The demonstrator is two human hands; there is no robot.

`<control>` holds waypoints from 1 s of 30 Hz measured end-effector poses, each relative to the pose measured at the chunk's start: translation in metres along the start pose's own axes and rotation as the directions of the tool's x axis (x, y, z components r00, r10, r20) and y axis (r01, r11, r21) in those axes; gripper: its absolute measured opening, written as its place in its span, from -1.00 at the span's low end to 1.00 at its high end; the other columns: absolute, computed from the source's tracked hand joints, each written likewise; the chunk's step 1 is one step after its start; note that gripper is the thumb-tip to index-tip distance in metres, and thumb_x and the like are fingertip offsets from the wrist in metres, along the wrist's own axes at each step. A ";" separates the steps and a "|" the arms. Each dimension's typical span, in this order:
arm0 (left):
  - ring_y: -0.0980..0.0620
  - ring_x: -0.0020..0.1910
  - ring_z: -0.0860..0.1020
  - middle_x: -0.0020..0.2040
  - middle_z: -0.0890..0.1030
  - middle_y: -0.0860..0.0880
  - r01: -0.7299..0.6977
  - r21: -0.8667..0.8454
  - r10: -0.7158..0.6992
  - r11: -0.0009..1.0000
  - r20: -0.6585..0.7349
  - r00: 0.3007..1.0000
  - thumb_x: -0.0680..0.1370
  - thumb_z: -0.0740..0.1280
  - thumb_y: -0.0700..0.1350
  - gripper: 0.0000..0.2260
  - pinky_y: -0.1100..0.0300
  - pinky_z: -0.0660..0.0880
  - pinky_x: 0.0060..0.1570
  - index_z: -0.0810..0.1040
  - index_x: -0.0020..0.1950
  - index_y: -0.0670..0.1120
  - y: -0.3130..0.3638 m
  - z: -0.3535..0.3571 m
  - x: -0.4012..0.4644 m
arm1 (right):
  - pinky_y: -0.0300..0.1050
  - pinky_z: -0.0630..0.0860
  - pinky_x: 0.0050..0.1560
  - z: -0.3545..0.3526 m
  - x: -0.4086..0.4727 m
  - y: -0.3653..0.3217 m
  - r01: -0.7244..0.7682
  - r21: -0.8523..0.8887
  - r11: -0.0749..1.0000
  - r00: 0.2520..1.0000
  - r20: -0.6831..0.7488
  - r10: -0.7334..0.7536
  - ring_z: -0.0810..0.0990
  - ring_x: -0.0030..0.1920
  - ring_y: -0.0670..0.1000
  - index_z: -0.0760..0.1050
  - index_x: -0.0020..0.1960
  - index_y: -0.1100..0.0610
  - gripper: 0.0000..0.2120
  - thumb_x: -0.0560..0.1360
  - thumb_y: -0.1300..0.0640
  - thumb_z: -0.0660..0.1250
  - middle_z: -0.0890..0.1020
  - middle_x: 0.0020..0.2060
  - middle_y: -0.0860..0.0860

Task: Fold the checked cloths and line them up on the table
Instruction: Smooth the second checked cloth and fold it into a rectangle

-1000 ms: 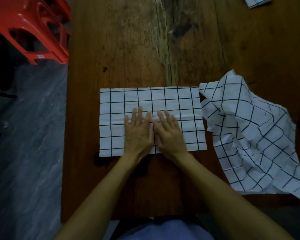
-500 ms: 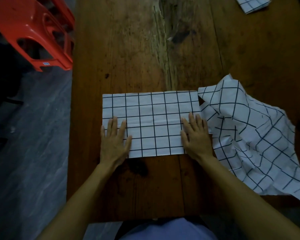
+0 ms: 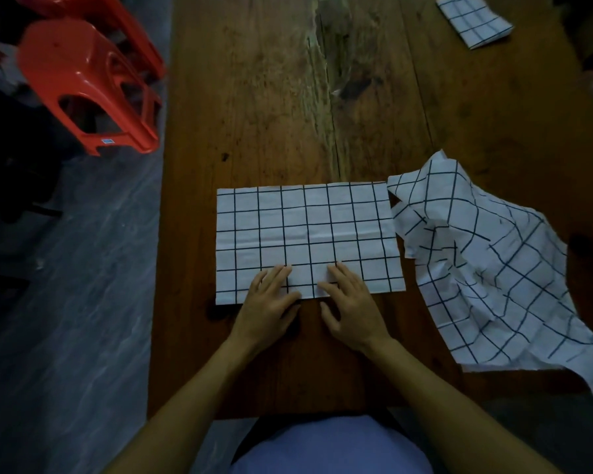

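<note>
Hands first: my left hand (image 3: 269,301) and my right hand (image 3: 351,304) lie side by side at the near edge of the folded cloth (image 3: 308,234), close to its middle. The fingers of both hands are almost straight and rest flat on the fabric, while the palms are over the bare wood, so neither hand grasps anything; they only press the cloth down. My thumbs point toward each other and stay a little apart, just at the cloth's near edge. The folded cloth is a white rectangle with black checks, and it lies flat on the wooden table (image 3: 254,97), with its long side across in front of me. A light crease runs along its length. Just beside its right edge lies the crumpled cloth (image 3: 493,268), of the same pattern, not folded, and its top corner touches or nearly touches the rectangle's far right corner; I cannot tell which. Its lower part reaches the table's near edge. At the far right of the table, well apart from both, rests a small folded cloth (image 3: 474,22). On the floor (image 3: 65,336) to the left stand red plastic stools (image 3: 83,83).
</note>
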State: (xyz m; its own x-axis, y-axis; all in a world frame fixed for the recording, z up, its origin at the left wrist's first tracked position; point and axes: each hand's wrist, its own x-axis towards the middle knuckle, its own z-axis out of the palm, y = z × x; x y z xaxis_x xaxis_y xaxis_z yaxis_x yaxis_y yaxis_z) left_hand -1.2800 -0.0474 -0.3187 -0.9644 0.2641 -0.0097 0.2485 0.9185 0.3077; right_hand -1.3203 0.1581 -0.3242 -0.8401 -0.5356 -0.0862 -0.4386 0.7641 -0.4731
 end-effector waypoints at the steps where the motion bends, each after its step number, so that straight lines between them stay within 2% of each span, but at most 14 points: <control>1: -0.20 0.37 0.38 0.32 0.47 -0.22 -0.025 0.026 0.025 0.999 -0.032 0.999 0.46 0.38 -0.06 -0.83 -0.12 0.16 0.38 0.61 0.02 -0.04 0.000 0.000 0.002 | 0.04 0.02 0.45 0.001 -0.003 -0.001 -0.009 0.001 1.000 1.000 -0.003 0.009 0.10 0.49 0.06 0.45 0.31 0.06 -0.62 0.51 0.03 0.29 0.34 0.44 0.13; 5: -0.19 0.25 0.49 0.18 0.57 -0.20 -0.065 0.105 0.074 0.992 -0.084 0.994 0.44 0.39 -0.12 -0.88 -0.09 0.26 0.33 0.62 -0.05 -0.08 0.002 0.001 0.003 | 0.01 -0.08 0.45 0.005 -0.010 -0.007 -0.043 -0.007 0.999 0.999 -0.025 0.043 0.07 0.50 0.06 0.45 0.29 0.04 -0.64 0.51 0.06 0.33 0.32 0.45 0.12; 9: -0.16 0.16 0.54 0.10 0.60 -0.18 -0.062 0.110 0.071 0.992 -0.084 0.994 0.44 0.39 -0.15 -0.87 -0.05 0.38 0.26 0.61 -0.04 -0.12 0.005 0.004 0.006 | 0.05 0.00 0.46 0.006 -0.009 -0.012 -0.070 -0.010 0.998 0.996 -0.060 0.069 0.18 0.49 0.13 0.46 0.28 0.05 -0.65 0.50 0.08 0.34 0.37 0.42 0.14; 13: -0.13 0.03 0.58 0.01 0.60 -0.19 -0.045 0.081 0.050 0.996 -0.060 0.997 0.41 0.45 -0.20 -0.83 0.01 0.51 0.08 0.59 -0.03 -0.19 0.011 0.000 0.011 | 0.05 0.01 0.45 0.009 -0.008 -0.014 -0.092 -0.016 0.996 0.992 -0.086 0.090 0.21 0.48 0.14 0.47 0.27 0.06 -0.66 0.50 0.08 0.35 0.38 0.41 0.15; 15: -0.12 0.00 0.58 -0.01 0.58 -0.18 -0.024 0.065 0.028 0.998 -0.052 0.998 0.44 0.41 -0.21 -0.86 0.02 0.52 0.04 0.56 -0.03 -0.19 0.012 -0.002 0.013 | 0.06 0.01 0.44 0.009 -0.007 -0.015 -0.099 -0.011 0.995 0.990 -0.098 0.097 0.23 0.47 0.16 0.49 0.25 0.06 -0.66 0.49 0.08 0.36 0.39 0.40 0.16; 18: -0.05 -0.11 0.55 -0.06 0.55 -0.14 0.004 -0.023 -0.006 1.000 -0.089 0.996 0.51 0.26 -0.18 -0.93 0.08 0.52 -0.05 0.50 -0.06 -0.16 0.015 -0.008 0.017 | 0.09 0.14 0.41 0.010 -0.005 -0.018 -0.108 -0.034 0.994 0.986 -0.132 0.103 0.33 0.42 0.19 0.52 0.22 0.08 -0.65 0.45 0.09 0.41 0.44 0.36 0.18; 21: 0.01 -0.20 0.51 -0.10 0.54 -0.10 -0.011 -0.057 0.004 0.998 -0.111 0.994 0.57 0.15 -0.14 -0.87 0.15 0.51 -0.14 0.46 -0.08 -0.14 0.017 -0.016 0.019 | 0.14 0.40 0.28 0.007 0.004 -0.024 -0.131 -0.037 0.991 0.974 -0.189 0.122 0.51 0.25 0.19 0.56 0.12 0.09 -0.70 0.40 0.16 0.46 0.57 0.19 0.17; 23: 0.02 -0.14 0.52 -0.06 0.54 -0.09 -0.008 -0.027 0.006 1.000 -0.072 0.997 0.57 0.20 -0.11 -0.88 0.12 0.53 -0.08 0.47 -0.04 -0.12 0.015 -0.017 0.020 | 0.07 0.52 0.11 0.003 0.012 -0.029 -0.141 -0.020 0.990 0.962 -0.238 0.132 0.59 0.11 0.16 0.59 0.02 0.11 -0.78 0.39 0.22 0.46 0.62 0.05 0.14; 26: -0.03 0.07 0.51 0.10 0.55 -0.09 0.047 0.053 -0.051 0.997 0.075 0.996 0.58 0.24 -0.06 -0.81 0.10 0.42 0.14 0.47 0.15 -0.10 0.013 -0.024 0.022 | -0.04 0.54 -0.01 -0.004 0.021 -0.035 -0.131 -0.026 0.991 0.955 -0.271 0.119 0.61 0.04 0.12 0.59 -0.02 0.13 -0.82 0.39 0.25 0.45 0.63 0.01 0.13; 28: -0.03 0.08 0.50 0.14 0.55 -0.07 0.078 0.090 -0.087 0.993 0.108 0.990 0.60 0.19 -0.10 -0.79 0.14 0.39 0.11 0.43 0.22 -0.10 0.016 -0.032 0.023 | -0.08 0.54 -0.04 -0.009 0.021 -0.038 -0.102 -0.043 0.994 0.961 -0.264 0.087 0.61 0.02 0.10 0.58 -0.01 0.13 -0.83 0.41 0.23 0.44 0.62 0.02 0.12; 30: -0.02 0.00 0.52 0.10 0.54 -0.07 0.087 0.098 -0.096 0.991 0.094 0.991 0.61 0.17 -0.14 -0.81 0.17 0.42 -0.01 0.41 0.21 -0.11 0.020 -0.045 0.026 | -0.14 0.51 -0.10 -0.018 0.019 -0.042 -0.093 -0.044 0.995 0.964 -0.253 0.079 0.60 -0.04 0.05 0.57 0.00 0.12 -0.85 0.43 0.21 0.42 0.62 -0.01 0.08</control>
State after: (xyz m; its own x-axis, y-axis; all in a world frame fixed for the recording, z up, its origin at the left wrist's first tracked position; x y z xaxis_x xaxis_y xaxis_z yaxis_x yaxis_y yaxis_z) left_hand -1.3038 -0.0357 -0.2698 -0.9711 0.2014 -0.1281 0.1717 0.9622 0.2114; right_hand -1.3239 0.1220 -0.2901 -0.9255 -0.3650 0.1013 -0.3720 0.8256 -0.4243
